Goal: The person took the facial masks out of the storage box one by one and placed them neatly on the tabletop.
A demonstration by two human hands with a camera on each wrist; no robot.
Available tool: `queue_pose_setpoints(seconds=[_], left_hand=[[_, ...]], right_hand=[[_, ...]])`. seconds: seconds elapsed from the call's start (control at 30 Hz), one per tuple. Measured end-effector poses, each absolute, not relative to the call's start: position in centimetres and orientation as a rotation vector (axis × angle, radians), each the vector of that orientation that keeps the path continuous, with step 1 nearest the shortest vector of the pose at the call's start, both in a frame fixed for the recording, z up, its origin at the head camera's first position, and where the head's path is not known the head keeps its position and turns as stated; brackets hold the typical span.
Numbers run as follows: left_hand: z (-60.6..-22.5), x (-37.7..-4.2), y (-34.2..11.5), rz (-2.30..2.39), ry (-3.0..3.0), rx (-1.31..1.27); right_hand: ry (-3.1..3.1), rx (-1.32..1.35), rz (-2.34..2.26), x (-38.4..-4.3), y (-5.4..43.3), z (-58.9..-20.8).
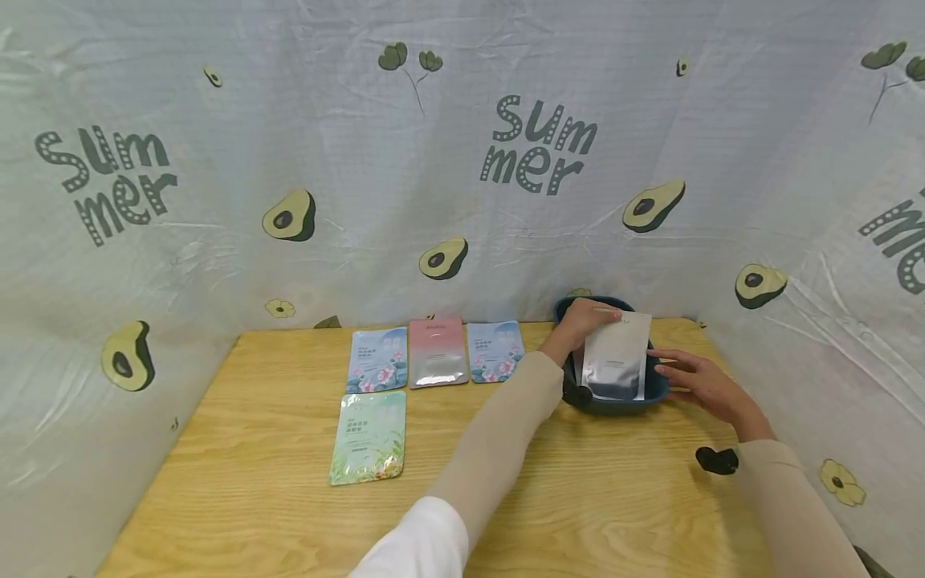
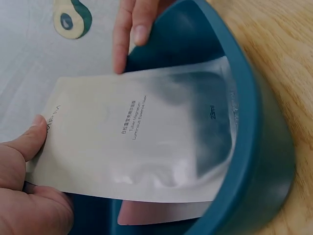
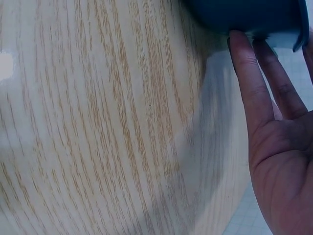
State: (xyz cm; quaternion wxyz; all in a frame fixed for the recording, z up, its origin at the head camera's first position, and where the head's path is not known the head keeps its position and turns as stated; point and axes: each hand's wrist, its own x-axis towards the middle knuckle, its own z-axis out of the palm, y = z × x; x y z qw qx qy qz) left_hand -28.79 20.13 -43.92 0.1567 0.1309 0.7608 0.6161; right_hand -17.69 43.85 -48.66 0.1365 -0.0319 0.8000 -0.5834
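Note:
My left hand (image 1: pixel 581 323) pinches the top edge of a white and silver sheet mask packet (image 1: pixel 617 357) between thumb and fingers. The packet stands tilted in a dark blue bin (image 2: pixel 266 142), its silver lower end inside the rim. A pink packet (image 2: pixel 161 211) shows partly beneath it in the left wrist view. On the bin's right side, my right hand (image 1: pixel 704 385) rests its extended fingers against the wall; in the right wrist view those fingers (image 3: pixel 252 78) reach up to the bin's underside edge. What else lies in the bin is hidden.
Left of the bin on the wooden table (image 1: pixel 275 449) lie two blue packets (image 1: pixel 377 360) with a pink and silver packet (image 1: pixel 438 353) between them. A green packet (image 1: pixel 368 437) lies in front. White printed curtain (image 1: pixel 376 185) encloses the table's back and sides.

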Motion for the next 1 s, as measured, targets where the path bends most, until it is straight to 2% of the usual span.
queue_pose_setpoints(seconds=[1.0], left_hand=[[-40.7, -29.9, 16.1, 2.113, 1.799, 0.478]], right_hand=[[2.287, -0.123, -1.73, -17.5, 43.9, -48.8]])
